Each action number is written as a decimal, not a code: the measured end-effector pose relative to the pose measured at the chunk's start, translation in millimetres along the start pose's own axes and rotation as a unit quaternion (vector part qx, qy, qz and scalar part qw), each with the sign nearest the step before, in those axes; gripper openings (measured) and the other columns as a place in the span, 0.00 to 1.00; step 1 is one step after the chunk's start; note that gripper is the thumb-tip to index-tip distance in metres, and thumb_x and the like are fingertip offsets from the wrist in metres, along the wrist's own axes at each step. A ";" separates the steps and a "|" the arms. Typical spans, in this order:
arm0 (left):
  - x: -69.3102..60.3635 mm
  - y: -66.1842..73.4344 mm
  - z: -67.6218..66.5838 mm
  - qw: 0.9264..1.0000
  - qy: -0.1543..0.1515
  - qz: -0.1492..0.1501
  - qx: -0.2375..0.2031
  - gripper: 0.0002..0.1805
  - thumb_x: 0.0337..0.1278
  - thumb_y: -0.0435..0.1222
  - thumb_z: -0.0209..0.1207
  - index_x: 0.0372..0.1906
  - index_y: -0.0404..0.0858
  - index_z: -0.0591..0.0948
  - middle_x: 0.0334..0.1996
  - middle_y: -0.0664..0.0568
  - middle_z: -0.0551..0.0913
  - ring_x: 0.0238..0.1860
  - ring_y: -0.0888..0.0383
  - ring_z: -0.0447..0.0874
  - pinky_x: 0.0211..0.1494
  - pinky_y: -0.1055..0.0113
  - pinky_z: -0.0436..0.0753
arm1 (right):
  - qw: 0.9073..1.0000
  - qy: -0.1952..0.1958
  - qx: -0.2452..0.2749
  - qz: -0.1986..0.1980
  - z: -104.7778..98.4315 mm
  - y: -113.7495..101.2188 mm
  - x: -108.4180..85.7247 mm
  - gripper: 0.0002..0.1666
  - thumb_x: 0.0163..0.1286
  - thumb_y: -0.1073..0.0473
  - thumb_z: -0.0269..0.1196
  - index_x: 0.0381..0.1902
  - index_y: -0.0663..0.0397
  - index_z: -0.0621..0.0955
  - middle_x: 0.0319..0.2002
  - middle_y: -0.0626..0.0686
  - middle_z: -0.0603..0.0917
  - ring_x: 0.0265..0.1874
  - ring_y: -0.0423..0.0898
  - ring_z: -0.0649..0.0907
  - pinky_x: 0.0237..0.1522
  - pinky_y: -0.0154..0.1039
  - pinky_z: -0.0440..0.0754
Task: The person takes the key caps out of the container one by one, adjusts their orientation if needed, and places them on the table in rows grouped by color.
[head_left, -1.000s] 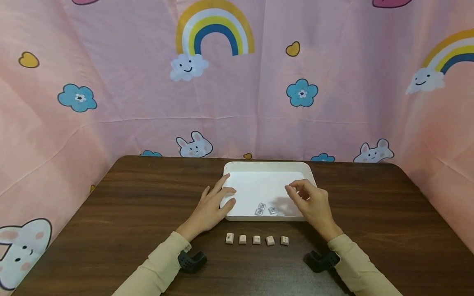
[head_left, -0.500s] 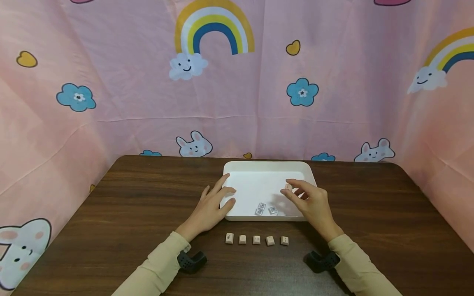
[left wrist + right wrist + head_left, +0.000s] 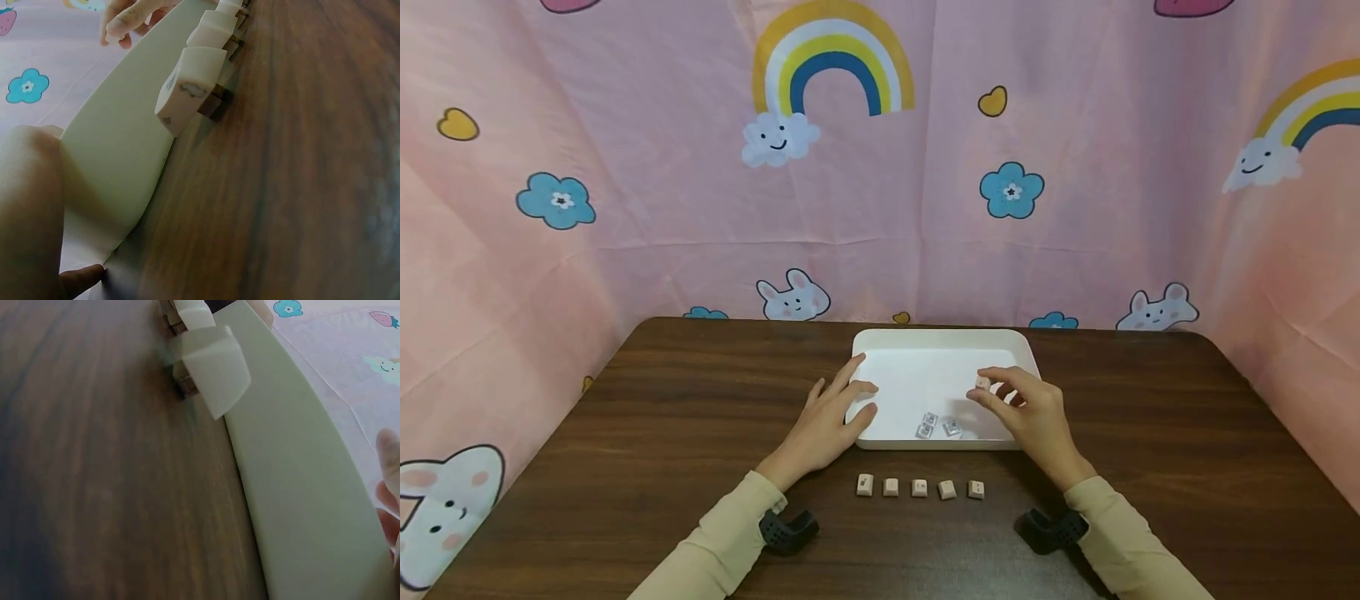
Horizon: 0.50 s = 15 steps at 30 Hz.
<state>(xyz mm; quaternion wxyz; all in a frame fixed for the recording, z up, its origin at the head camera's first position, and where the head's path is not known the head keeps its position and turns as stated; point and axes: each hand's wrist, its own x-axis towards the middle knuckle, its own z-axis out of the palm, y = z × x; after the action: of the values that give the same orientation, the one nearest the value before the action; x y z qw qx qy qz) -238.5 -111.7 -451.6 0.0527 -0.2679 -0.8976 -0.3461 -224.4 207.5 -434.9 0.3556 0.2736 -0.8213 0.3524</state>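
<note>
In the head view my right hand (image 3: 1033,412) pinches a small pale keycap (image 3: 982,382) between thumb and forefinger, above the right side of the white tray (image 3: 940,445). My left hand (image 3: 826,421) rests with spread fingers on the tray's left edge. Several small clear-and-grey pieces lie in the tray, among them one (image 3: 952,427) apart from the others. Several pale keycaps stand in a row in front of the tray; the leftmost keycap (image 3: 865,485) also shows large in the left wrist view (image 3: 190,87).
The brown wooden table (image 3: 700,433) extends around the tray. A pink patterned curtain (image 3: 887,183) hangs behind and on both sides. In the right wrist view, a blurred keycap (image 3: 215,372) stands close to the tray's front wall (image 3: 300,462).
The keycap in my right hand has come into view between the fingertips, and the fingertips have shifted slightly left. My left hand has stayed at the tray's edge.
</note>
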 end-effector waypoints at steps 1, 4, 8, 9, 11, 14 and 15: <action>-0.3 -0.2 0.5 1.000 -0.001 -0.001 0.000 0.18 0.78 0.48 0.52 0.61 0.45 0.79 0.82 0.50 0.51 0.75 0.44 0.67 0.75 0.26 0.44 | 1.000 0.004 -0.003 -0.003 -0.3 -0.4 -0.9 0.24 0.47 0.67 0.80 0.45 0.56 0.88 0.34 0.50 0.89 0.25 0.41 0.82 0.28 0.30 0.81; -0.8 -0.4 1.9 1.000 -0.001 -0.002 -0.001 0.18 0.78 0.48 0.52 0.61 0.44 0.79 0.83 0.50 0.51 0.75 0.44 0.67 0.75 0.26 0.45 | 0.999 0.023 -0.012 -0.020 -1.7 -2.4 -4.0 0.19 0.54 0.59 0.79 0.45 0.56 0.88 0.34 0.51 0.90 0.25 0.42 0.83 0.27 0.31 0.82; -1.0 0.0 2.7 1.000 -0.002 -0.003 -0.001 0.18 0.78 0.48 0.52 0.61 0.44 0.79 0.83 0.51 0.51 0.76 0.44 0.66 0.75 0.27 0.45 | 0.996 0.067 -0.016 -0.057 -5.1 -7.9 -11.6 0.19 0.66 0.46 0.70 0.44 0.56 0.88 0.33 0.51 0.89 0.22 0.41 0.82 0.26 0.31 0.80; -1.1 0.0 2.7 1.000 -0.003 -0.003 -0.001 0.18 0.78 0.48 0.52 0.61 0.44 0.79 0.83 0.51 0.51 0.76 0.45 0.66 0.75 0.27 0.45 | 0.995 0.077 -0.016 -0.065 -6.3 -10.0 -14.2 0.21 0.68 0.44 0.68 0.43 0.56 0.88 0.32 0.51 0.89 0.22 0.41 0.81 0.26 0.30 0.80; -0.9 0.2 2.5 1.000 -0.002 -0.004 -0.003 0.18 0.78 0.48 0.52 0.61 0.44 0.79 0.83 0.51 0.51 0.76 0.45 0.66 0.75 0.27 0.44 | 0.993 0.091 -0.014 -0.078 -8.6 -14.4 -19.8 0.22 0.69 0.42 0.67 0.43 0.56 0.88 0.31 0.51 0.89 0.20 0.39 0.79 0.25 0.29 0.78; -0.7 0.6 1.6 1.000 -0.001 -0.005 -0.003 0.18 0.77 0.47 0.53 0.61 0.44 0.79 0.83 0.51 0.51 0.76 0.45 0.66 0.75 0.27 0.44 | 0.993 0.090 0.002 -0.080 -13.0 -20.1 -29.6 0.23 0.69 0.42 0.67 0.41 0.58 0.88 0.28 0.50 0.87 0.19 0.37 0.78 0.23 0.28 0.76; -0.8 0.7 1.5 1.000 -0.001 -0.005 -0.003 0.18 0.77 0.47 0.53 0.61 0.44 0.79 0.83 0.51 0.51 0.76 0.45 0.66 0.75 0.27 0.44 | 0.993 0.086 0.016 -0.076 -14.8 -21.7 -33.3 0.23 0.68 0.43 0.68 0.41 0.59 0.88 0.27 0.50 0.87 0.18 0.36 0.78 0.22 0.27 0.76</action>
<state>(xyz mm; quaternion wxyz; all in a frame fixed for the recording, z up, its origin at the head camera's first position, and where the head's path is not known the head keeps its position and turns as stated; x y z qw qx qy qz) -237.3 -110.6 -452.5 0.0496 -0.2634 -0.8981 -0.3487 -183.6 212.5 -445.0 0.4461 0.3101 -0.7587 0.3594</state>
